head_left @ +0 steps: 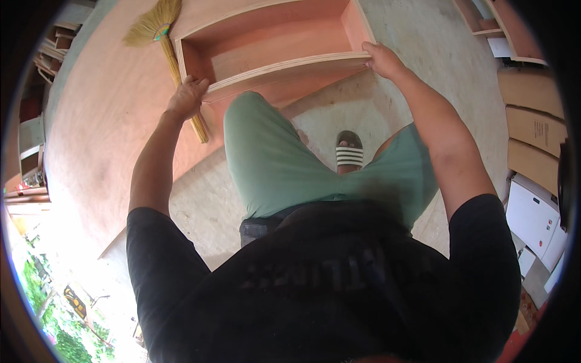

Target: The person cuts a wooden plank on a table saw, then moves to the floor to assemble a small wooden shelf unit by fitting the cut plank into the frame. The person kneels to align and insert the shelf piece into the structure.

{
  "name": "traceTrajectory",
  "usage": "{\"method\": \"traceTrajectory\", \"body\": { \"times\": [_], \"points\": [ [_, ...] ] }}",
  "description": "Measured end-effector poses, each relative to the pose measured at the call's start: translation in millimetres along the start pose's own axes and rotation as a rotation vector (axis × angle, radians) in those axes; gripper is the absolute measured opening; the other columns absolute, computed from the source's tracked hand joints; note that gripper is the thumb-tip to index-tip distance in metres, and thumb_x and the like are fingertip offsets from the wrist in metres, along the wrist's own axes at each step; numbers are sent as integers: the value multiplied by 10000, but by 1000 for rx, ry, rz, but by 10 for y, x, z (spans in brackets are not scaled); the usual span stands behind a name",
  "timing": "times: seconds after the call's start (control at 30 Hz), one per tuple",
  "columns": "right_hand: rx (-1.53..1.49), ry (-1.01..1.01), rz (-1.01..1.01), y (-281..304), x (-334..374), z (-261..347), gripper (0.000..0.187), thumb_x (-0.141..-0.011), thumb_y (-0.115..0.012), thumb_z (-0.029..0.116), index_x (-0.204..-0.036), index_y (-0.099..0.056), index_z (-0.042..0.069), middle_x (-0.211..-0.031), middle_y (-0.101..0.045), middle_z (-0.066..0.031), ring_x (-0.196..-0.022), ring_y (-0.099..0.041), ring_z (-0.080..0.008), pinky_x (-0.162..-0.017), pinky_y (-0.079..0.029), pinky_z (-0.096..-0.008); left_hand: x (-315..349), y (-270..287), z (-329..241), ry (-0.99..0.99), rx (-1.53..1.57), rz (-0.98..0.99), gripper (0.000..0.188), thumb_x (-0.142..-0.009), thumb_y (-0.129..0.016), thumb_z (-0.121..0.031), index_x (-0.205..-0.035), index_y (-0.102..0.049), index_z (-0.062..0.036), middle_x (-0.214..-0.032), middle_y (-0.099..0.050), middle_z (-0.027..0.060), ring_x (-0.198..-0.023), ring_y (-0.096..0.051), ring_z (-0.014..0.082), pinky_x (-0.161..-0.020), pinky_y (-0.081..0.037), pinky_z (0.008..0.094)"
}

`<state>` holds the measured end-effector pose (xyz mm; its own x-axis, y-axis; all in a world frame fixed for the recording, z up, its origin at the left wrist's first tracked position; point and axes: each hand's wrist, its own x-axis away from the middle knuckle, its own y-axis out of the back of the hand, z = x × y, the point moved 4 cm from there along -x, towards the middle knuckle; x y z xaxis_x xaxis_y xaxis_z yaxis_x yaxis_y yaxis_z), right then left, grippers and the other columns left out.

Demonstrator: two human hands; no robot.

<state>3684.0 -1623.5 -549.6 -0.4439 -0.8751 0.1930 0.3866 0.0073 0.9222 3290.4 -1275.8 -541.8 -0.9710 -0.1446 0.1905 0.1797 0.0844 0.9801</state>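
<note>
An open plywood box (290,68), shallow and rectangular with a pinkish-brown inside, lies in front of me at the top of the view. My left hand (189,98) grips its near left corner, the thumb stretched along the edge. At the near right corner, my right hand (382,60) has its fingers closed round the rim. A straw broom (172,60) lies along the box's left side, and its handle passes beneath my left hand. The undersides of both grips are hidden.
Box and broom rest on a large plywood sheet (97,121) over a concrete floor (200,206). Brown cartons (532,127) and a white cabinet-like unit (532,212) line the right side. Another wooden frame (514,24) stands at top right. Wood pieces (57,51) are stacked far left.
</note>
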Motion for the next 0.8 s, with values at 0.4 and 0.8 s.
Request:
{"method": "traceTrajectory", "body": {
  "times": [0.4,0.8],
  "points": [
    [-1,-70,93,84,26,112,328,-810,-738,59,-1027,-493,64,-988,-648,-200,-966,-624,-415,-802,-484,-480,-75,109,-22,62,-34,91,243,-748,-596,40,-958,-640,-73,-976,-691,129,-1044,-586,311,-938,-473,383],
    [9,-88,86,27,-39,81,332,-777,-752,56,-1065,-588,57,-1035,-646,-223,-985,-627,-415,-827,-500,-474,-88,57,63,96,-80,163,196,-733,-613,25,-916,-650,-31,-931,-700,153,-1040,-611,335,-923,-504,424]
  ]
}}
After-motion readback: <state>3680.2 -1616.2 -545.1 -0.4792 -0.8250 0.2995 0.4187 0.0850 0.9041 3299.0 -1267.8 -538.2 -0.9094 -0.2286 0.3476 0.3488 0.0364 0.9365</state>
